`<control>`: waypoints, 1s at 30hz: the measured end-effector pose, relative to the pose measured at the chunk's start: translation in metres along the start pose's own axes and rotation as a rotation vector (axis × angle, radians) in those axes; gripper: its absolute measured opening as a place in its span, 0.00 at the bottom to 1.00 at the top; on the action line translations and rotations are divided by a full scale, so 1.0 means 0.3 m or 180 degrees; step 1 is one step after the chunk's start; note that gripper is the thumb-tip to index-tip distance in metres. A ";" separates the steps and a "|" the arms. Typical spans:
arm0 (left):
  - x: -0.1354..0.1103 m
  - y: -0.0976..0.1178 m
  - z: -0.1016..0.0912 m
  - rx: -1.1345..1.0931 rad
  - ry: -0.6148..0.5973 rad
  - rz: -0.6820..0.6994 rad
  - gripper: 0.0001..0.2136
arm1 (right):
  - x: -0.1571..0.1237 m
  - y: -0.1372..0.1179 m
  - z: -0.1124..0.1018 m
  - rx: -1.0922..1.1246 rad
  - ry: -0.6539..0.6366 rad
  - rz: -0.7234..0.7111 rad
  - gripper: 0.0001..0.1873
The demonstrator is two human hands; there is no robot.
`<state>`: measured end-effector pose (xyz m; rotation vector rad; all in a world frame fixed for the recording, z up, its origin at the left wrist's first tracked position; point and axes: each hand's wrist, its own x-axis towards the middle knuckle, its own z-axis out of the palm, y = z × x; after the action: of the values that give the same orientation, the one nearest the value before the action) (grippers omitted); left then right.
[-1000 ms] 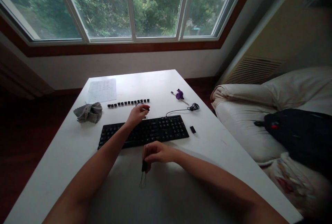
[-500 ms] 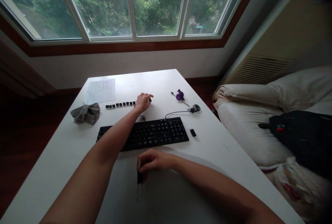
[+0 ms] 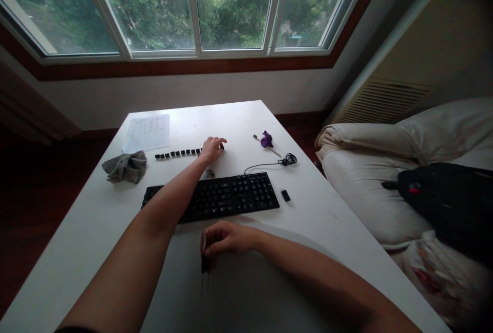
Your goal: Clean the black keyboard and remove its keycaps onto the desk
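My left hand [image 3: 212, 149] reaches across the keyboard to the right end of a row of black keycaps [image 3: 177, 153]. Its fingers are closed around a small black keycap [image 3: 222, 148] at the table surface; the hand hides part of the row. My right hand [image 3: 223, 238] hovers near the keyboard's front edge, gripping a keycap puller [image 3: 205, 263] with a black handle and two thin wire prongs pointing down. Between the hands lies the black keyboard [image 3: 231, 197], partly covered by my left forearm. One larger black keycap [image 3: 285, 196] rests right of the keyboard.
A grey cloth [image 3: 125, 167] and a printed sheet [image 3: 146, 132] lie on the white table [image 3: 316, 251] at left. A purple cloth [image 3: 266, 140] sits on a thin brush-like stick [image 3: 274, 151] at right, near the coiled cable [image 3: 288, 160]. A small round object [image 3: 209, 174] stands behind the keyboard.
The whole view has shifted slightly. My left hand stays at the row's end with its fingers a little altered, and my right hand still grips the puller.
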<state>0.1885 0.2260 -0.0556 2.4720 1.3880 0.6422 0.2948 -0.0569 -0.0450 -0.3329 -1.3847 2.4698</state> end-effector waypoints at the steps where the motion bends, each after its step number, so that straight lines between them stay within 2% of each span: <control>1: 0.001 0.000 0.002 0.0010 -0.0004 -0.0003 0.21 | 0.001 0.001 -0.001 -0.0011 0.0004 -0.0002 0.22; 11: -0.009 0.008 -0.002 0.0041 0.0124 0.0032 0.21 | -0.001 0.001 -0.005 0.0010 -0.0024 -0.0033 0.21; 15: -0.058 0.048 -0.030 -0.0059 0.0368 0.0080 0.19 | 0.003 0.000 0.000 0.0015 0.0004 -0.0015 0.22; 17: -0.099 0.081 -0.050 -0.0162 0.0415 0.0104 0.16 | 0.004 -0.015 0.011 0.0016 0.0161 -0.0175 0.22; 19: -0.153 0.119 -0.075 -0.0285 0.0347 0.0172 0.13 | -0.003 -0.051 0.024 -0.0015 0.0478 -0.0523 0.21; 21: -0.217 0.159 -0.104 -0.0389 0.0065 0.0371 0.11 | -0.023 -0.114 0.025 -0.0155 0.0911 -0.0919 0.20; 23: -0.287 0.198 -0.134 -0.0302 -0.0281 0.0558 0.11 | -0.053 -0.195 0.000 -0.0589 0.1469 -0.1242 0.18; 25: -0.357 0.234 -0.161 -0.0083 -0.0695 0.0714 0.11 | -0.090 -0.281 -0.056 -0.1091 0.2284 -0.1706 0.18; 27: -0.419 0.262 -0.178 0.0077 -0.0855 0.0728 0.13 | -0.127 -0.352 -0.136 -0.1752 0.3100 -0.1959 0.15; 30: -0.486 0.287 -0.181 0.0145 -0.0775 0.0708 0.19 | -0.171 -0.412 -0.259 -0.2329 0.3698 -0.2133 0.15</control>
<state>0.1607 0.0560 -0.0108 2.6581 1.0604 0.3379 0.3857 0.0475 0.0244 -1.0207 -1.3795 0.8303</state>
